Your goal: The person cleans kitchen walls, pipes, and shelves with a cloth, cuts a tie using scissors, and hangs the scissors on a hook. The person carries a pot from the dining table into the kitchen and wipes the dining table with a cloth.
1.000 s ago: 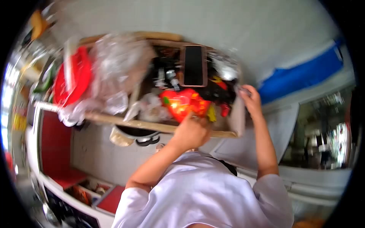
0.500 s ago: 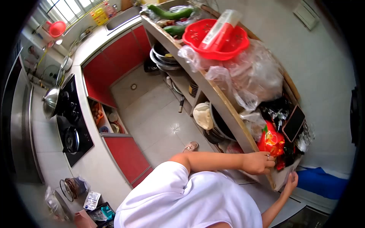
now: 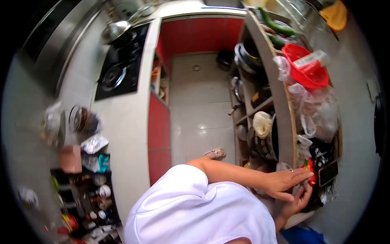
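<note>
My left hand (image 3: pixel 284 183), with a ring on one finger, reaches over the near end of the shelf top. Its fingers are stretched out and its thumb is apart. Just below it is my right hand (image 3: pixel 298 200), its fingers curled upward around something small and greyish that I cannot make out. The two hands are close together, and the left partly covers what lies between them. Beside the left fingertips is a shiny red packet (image 3: pixel 311 166). A dark-screened phone (image 3: pixel 328 174) lies just right of the hands, on black plastic bags (image 3: pixel 321 152).
Farther along the shelf unit (image 3: pixel 280 87) are a red basket (image 3: pixel 313 77), clear plastic bags (image 3: pixel 321 116) and cucumbers (image 3: pixel 278 27). Pots (image 3: pixel 266 142) fill its lower compartments. Opposite, the counter (image 3: pixel 128 130) carries a gas stove (image 3: pixel 118 65) and several bottles.
The camera view has swung round, showing more of the left counter. My left hand has gone from curled to stretched out. My right hand has come up from the shelf's end to beside it.
</note>
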### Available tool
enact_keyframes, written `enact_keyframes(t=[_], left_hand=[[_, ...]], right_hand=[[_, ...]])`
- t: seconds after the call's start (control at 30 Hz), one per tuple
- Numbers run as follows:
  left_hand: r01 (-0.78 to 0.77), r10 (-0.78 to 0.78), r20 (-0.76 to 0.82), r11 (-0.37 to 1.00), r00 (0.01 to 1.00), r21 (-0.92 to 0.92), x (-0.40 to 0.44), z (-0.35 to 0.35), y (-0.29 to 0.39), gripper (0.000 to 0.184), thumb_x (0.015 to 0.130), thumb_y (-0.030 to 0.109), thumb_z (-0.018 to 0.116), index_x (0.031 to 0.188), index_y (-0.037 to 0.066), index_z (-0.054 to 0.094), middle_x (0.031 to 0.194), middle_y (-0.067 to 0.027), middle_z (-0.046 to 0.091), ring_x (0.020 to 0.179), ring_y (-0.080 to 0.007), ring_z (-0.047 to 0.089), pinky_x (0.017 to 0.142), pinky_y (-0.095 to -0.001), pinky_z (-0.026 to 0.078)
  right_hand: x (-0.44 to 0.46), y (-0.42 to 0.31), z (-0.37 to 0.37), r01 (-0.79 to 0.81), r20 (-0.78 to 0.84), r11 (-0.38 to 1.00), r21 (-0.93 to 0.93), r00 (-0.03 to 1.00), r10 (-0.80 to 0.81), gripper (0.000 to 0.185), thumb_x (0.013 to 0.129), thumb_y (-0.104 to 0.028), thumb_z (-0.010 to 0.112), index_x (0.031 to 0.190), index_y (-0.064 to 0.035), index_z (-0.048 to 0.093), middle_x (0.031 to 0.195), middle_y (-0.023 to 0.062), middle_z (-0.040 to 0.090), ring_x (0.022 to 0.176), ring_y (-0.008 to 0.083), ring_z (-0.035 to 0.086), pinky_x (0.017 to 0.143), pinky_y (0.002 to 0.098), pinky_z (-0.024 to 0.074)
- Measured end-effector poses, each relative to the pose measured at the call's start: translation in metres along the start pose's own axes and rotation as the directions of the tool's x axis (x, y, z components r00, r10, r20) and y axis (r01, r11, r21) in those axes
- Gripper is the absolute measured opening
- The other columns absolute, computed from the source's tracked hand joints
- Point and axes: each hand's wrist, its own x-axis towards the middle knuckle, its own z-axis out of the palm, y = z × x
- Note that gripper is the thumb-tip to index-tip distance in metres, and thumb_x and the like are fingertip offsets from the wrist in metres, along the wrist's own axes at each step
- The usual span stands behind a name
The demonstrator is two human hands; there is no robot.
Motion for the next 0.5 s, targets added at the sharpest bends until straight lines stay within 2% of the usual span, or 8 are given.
enact_keyframes(t=[0.03,0.1,0.2,0.23,0.27,0.37,0.43,0.5], left_hand=[[0.091,-0.096,-0.047,0.991,0.994,-0.097,-0.010,0.000,0.004,0.089,0.089,0.054,0.054,0.146,-0.004,0.017,0.135,-0.0273,0.034,0.121,-0.0432,0.041,0.099,-0.0449,0.039],[0.211,-0.213,-0.097,0.977,0.972,-0.035,-0.036,-0.017,0.018,0.089,0.089,0.051,0.057,0.147,0.000,0.014,0.135,-0.0261,0.034,0.118,-0.0436,0.045,0.097,-0.0441,0.041],[0.567,-0.557,-0.115,0.821,0.822,0.075,-0.080,-0.039,0.047,0.086,0.086,0.034,0.065,0.149,0.007,0.014,0.132,-0.0213,0.038,0.107,-0.0413,0.053,0.089,-0.0418,0.046],[0.576,-0.561,-0.149,0.812,0.814,0.090,-0.095,-0.044,0.059,0.086,0.086,0.034,0.065,0.149,0.007,0.014,0.132,-0.0213,0.038,0.107,-0.0413,0.053,0.089,-0.0418,0.046],[0.599,-0.568,-0.204,0.787,0.797,0.147,-0.110,-0.047,0.069,0.087,0.085,0.030,0.066,0.149,0.006,0.013,0.131,-0.0212,0.038,0.106,-0.0416,0.053,0.089,-0.0421,0.046],[0.631,-0.536,-0.362,0.739,0.763,0.236,-0.146,-0.056,0.081,0.087,0.082,0.018,0.070,0.149,0.008,0.016,0.124,-0.0205,0.044,0.102,-0.0410,0.055,0.087,-0.0408,0.047],[0.777,-0.673,-0.396,0.588,0.624,0.225,-0.164,-0.070,0.090,0.086,0.082,0.016,0.071,0.149,0.011,0.018,0.121,-0.0199,0.048,0.101,-0.0391,0.056,0.086,-0.0396,0.047],[0.750,-0.573,-0.507,0.603,0.644,0.271,-0.173,-0.080,0.099,0.072,0.084,0.020,0.069,0.145,0.016,0.030,0.111,-0.0177,0.058,0.097,-0.0371,0.060,0.080,-0.0410,0.050]], right_hand=[[-0.001,0.000,0.020,-0.044,0.030,0.991,0.126,0.999,0.041,0.022,0.099,-0.015,0.050,0.110,0.0039,0.056,0.106,0.0084,0.058,0.097,0.0165,0.053,0.089,0.0339,0.0429],[-0.002,-0.012,0.047,-0.157,0.172,0.970,0.185,0.977,0.125,0.026,0.099,-0.016,0.051,0.114,0.0041,0.057,0.107,0.0080,0.061,0.096,0.0131,0.056,0.085,0.0292,0.0466],[-0.014,-0.008,0.078,-0.134,0.347,0.991,0.027,0.930,0.117,0.023,0.099,-0.015,0.051,0.110,0.0039,0.060,0.101,0.0057,0.063,0.092,0.0130,0.059,0.082,0.0275,0.0479],[-0.019,-0.004,0.087,-0.131,0.418,0.991,-0.003,0.900,0.121,0.023,0.099,-0.015,0.051,0.109,0.0037,0.061,0.099,0.0048,0.064,0.090,0.0127,0.059,0.080,0.0268,0.0484],[-0.029,-0.012,0.102,-0.261,0.490,0.948,0.182,0.860,0.143,0.021,0.099,-0.013,0.051,0.109,0.0031,0.061,0.096,0.0034,0.064,0.086,0.0111,0.059,0.079,0.0251,0.0486],[-0.047,-0.009,0.134,-0.236,0.637,0.953,0.187,0.768,0.065,0.021,0.098,-0.011,0.050,0.109,0.0033,0.061,0.096,0.0034,0.064,0.086,0.0092,0.058,0.078,0.0242,0.0478],[-0.052,-0.011,0.151,-0.179,0.672,0.962,0.207,0.740,-0.006,0.021,0.098,-0.010,0.051,0.109,0.0042,0.061,0.096,0.0033,0.064,0.085,0.0093,0.058,0.077,0.0241,0.0474],[-0.053,-0.018,0.164,-0.047,0.717,0.980,0.191,0.689,-0.107,0.021,0.097,-0.010,0.054,0.110,0.0047,0.061,0.097,0.0032,0.064,0.084,0.0097,0.058,0.076,0.0244,0.0472]])
